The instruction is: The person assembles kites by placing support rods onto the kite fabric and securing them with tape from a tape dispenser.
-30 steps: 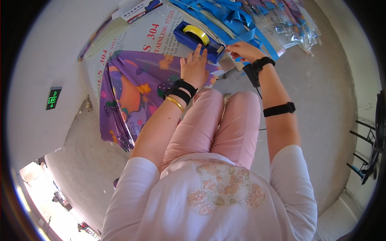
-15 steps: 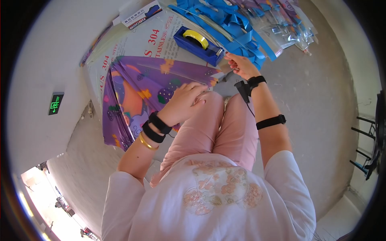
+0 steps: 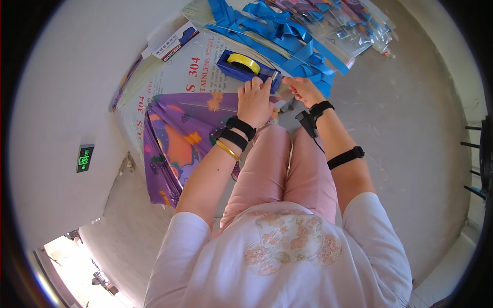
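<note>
A blue tape dispenser (image 3: pixel 238 71) with a yellow-rimmed roll (image 3: pixel 244 62) lies on the printed table covering (image 3: pixel 174 77). My left hand (image 3: pixel 255 104) rests at the dispenser's near side, fingers spread and touching its lower edge. Just right of the dispenser's cutting end, my right hand (image 3: pixel 305 92) has its thumb and forefinger pinched; what they hold, if anything, is too small to make out. Below the dispenser spreads a folded purple patterned sheet (image 3: pixel 179 131), its right tip partly behind my left hand.
Blue ribbons (image 3: pixel 287 38) lie tangled behind the dispenser. Clear plastic packets (image 3: pixel 354 25) are piled at the back right. A small printed box (image 3: pixel 177 42) sits at the back left. Dark-framed furniture (image 3: pixel 477 159) stands at the far right.
My left hand drew back from the dispenser, then returned to its near side. My right hand moved down from the ribbons and now sits near the cutting end. The whole view has shifted slightly.
</note>
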Demonstrator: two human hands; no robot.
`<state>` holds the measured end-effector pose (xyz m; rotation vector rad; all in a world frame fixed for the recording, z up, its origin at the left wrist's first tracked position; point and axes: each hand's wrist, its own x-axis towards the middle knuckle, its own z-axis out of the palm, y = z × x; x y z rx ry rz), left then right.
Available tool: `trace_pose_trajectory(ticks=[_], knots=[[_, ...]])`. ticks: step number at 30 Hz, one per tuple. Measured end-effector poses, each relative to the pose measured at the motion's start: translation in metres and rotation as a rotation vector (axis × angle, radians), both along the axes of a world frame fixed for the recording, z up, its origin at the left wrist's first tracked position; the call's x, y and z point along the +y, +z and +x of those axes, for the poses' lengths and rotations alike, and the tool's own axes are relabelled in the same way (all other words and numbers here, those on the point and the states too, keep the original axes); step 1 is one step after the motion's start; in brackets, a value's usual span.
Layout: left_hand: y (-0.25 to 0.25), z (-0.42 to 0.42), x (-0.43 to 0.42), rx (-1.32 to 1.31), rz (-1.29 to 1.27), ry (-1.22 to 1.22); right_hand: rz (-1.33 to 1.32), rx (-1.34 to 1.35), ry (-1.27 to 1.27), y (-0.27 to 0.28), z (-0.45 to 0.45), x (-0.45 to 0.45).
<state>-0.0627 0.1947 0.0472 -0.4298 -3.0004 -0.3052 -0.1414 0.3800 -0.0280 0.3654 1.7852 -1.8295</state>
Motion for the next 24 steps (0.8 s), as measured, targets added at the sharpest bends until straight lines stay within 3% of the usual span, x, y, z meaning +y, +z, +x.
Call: trace_pose_trajectory(ticks=[2,5,7,9,11,13,14,17,19,24], knots=[[-0.003,0.005,-0.004,-0.011,-0.022,0.005,-0.004,-0.029,0.013,-0.004,-0.002,-0.008],[-0.007,0.009,-0.001,0.022,-0.050,-0.017,0.060,0.161,-0.061,-0.011,0.000,-0.019],[-0.009,0.010,0.002,0.015,-0.126,-0.001,0.659,0.562,-0.045,-0.017,0.005,-0.024],[-0.009,0.013,0.004,0.009,-0.124,0.003,0.795,0.443,0.099,-0.028,0.009,-0.012],[-0.002,0.007,0.002,-0.096,-0.017,0.054,0.590,0.498,0.013,-0.016,0.015,-0.001],[0.011,0.019,-0.005,-0.163,0.148,0.055,0.087,0.376,-0.076,0.013,0.026,0.001],[0.019,0.030,-0.011,-0.113,0.179,0.035,0.011,0.253,0.006,0.043,0.034,0.004],[0.069,0.067,-0.048,-0.506,0.530,-0.012,-0.400,0.136,0.118,0.062,0.044,0.007],[0.086,0.101,-0.085,-0.566,0.639,-0.115,-0.440,0.067,0.086,0.073,0.053,-0.005],[0.158,0.170,-0.173,-0.669,0.754,0.019,-0.412,-0.032,0.267,0.092,0.055,-0.059]])
